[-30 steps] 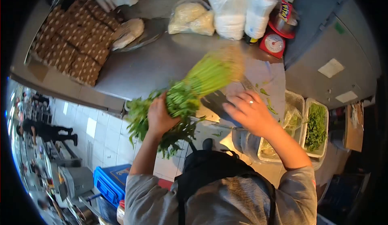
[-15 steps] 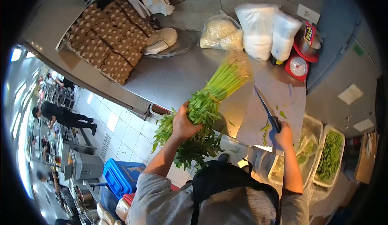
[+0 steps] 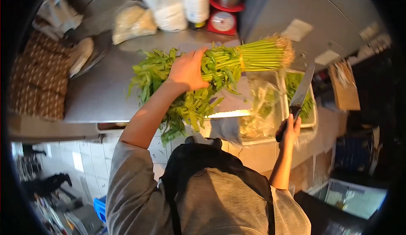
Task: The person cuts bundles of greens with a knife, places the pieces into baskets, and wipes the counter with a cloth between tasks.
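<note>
A big bunch of leafy greens (image 3: 261, 56) lies sideways in the air above the steel table (image 3: 101, 99). Its pale root ends point right, and a yellow band circles the stems. My left hand (image 3: 188, 71) is closed around the leafy part. In my right hand (image 3: 290, 130) is a kitchen knife (image 3: 303, 89), gripped by its black handle, blade pointing up, a little below the root ends and apart from them. Part of a pale cloth or sheet (image 3: 231, 102) shows beneath the bunch.
Right of the table, a tub with clear plastic (image 3: 264, 104) stands beside a white tub of cut greens (image 3: 314, 124). A red scale (image 3: 223, 21), white plastic packs (image 3: 163, 6) and a bag of pale food (image 3: 134, 23) line the back. Egg trays (image 3: 40, 76) sit at left.
The view has turned right. The bunch has swung from slanting over the table to nearly level, roots rightward. My right hand has lifted the knife off the sheet toward the tubs.
</note>
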{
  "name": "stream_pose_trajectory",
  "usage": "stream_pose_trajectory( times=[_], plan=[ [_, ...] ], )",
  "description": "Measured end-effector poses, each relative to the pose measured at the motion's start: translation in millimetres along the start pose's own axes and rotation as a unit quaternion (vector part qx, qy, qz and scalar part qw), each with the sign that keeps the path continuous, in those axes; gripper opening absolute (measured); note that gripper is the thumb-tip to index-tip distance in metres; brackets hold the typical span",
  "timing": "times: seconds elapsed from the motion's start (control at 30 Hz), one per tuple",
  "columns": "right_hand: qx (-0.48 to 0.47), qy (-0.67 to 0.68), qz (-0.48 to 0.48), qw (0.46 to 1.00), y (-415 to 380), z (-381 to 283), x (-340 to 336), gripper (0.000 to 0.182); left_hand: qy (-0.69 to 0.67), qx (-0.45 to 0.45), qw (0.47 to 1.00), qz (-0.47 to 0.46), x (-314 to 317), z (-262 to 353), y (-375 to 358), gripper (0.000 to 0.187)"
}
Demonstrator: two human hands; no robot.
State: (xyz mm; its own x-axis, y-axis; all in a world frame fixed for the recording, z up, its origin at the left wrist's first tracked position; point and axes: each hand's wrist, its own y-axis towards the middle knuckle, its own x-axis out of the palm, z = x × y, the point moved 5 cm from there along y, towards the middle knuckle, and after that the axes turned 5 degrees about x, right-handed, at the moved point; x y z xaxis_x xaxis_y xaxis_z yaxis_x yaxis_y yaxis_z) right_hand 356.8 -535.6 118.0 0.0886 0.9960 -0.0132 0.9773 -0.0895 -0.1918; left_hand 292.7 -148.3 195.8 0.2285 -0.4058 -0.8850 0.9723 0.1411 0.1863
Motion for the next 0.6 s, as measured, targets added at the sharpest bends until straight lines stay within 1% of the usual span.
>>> stream_pose_trajectory(
  times=[0.03,0.07,0.1,0.13,0.17,0.2,0.23,0.27,0.3,0.33,0.37,0.4,0.47,0.53,0.57,0.6],
  plan=[
    [-0.016,-0.004,0.008,1.000,-6,-1,-7,0.012,0.009,0.013,0.999,-0.031,18,-1,15,0.098],
    [-0.022,-0.014,0.009,1.000,-13,-2,-10,0.015,0.022,0.022,0.998,-0.061,37,-3,29,0.100],
    [-0.020,-0.030,0.016,0.999,-20,0,-11,0.016,0.033,-0.024,0.986,-0.163,65,-11,39,0.105],
    [-0.018,-0.047,0.020,0.999,-24,3,-12,0.018,0.041,-0.011,0.989,-0.145,93,-19,39,0.108],
    [-0.014,-0.054,0.006,0.998,-24,15,-12,0.025,0.048,-0.002,0.991,-0.126,125,-34,34,0.111],
    [-0.006,-0.064,0.022,0.998,-28,20,-5,0.032,0.056,0.007,0.993,-0.105,139,-43,32,0.114],
    [0.010,-0.092,-0.008,0.996,-33,20,5,0.038,0.034,-0.012,0.991,-0.131,140,-48,34,0.122],
    [0.028,-0.121,-0.040,0.992,-40,22,16,0.044,0.044,0.009,0.993,-0.113,135,-48,34,0.125],
    [-0.033,-0.175,-0.066,0.982,-43,24,26,0.048,0.052,0.026,0.993,-0.099,129,-47,27,0.128],
    [-0.117,-0.232,-0.095,0.961,-47,22,44,0.053,0.063,0.041,0.994,-0.084,121,-45,20,0.131],
    [-0.203,-0.281,-0.113,0.931,-53,15,63,0.058,0.065,0.020,0.991,-0.119,113,-47,17,0.137],
    [-0.150,-0.307,-0.148,0.928,-62,14,78,0.058,0.094,0.009,0.986,-0.134,106,-50,12,0.137],
    [-0.258,-0.318,-0.200,0.890,-75,7,110,0.060,0.146,-0.017,0.975,-0.166,101,-58,1,0.138],
    [-0.256,-0.375,-0.257,0.853,-84,10,135,0.065,0.124,-0.031,0.978,-0.166,108,-66,-6,0.136],
    [-0.251,-0.417,-0.258,0.835,-90,12,145,0.068,0.113,-0.037,0.979,-0.165,112,-69,-8,0.136],
    [-0.246,-0.430,-0.266,0.827,-96,13,151,0.068,0.111,-0.049,0.981,-0.154,117,-71,-11,0.135]
  ],
)
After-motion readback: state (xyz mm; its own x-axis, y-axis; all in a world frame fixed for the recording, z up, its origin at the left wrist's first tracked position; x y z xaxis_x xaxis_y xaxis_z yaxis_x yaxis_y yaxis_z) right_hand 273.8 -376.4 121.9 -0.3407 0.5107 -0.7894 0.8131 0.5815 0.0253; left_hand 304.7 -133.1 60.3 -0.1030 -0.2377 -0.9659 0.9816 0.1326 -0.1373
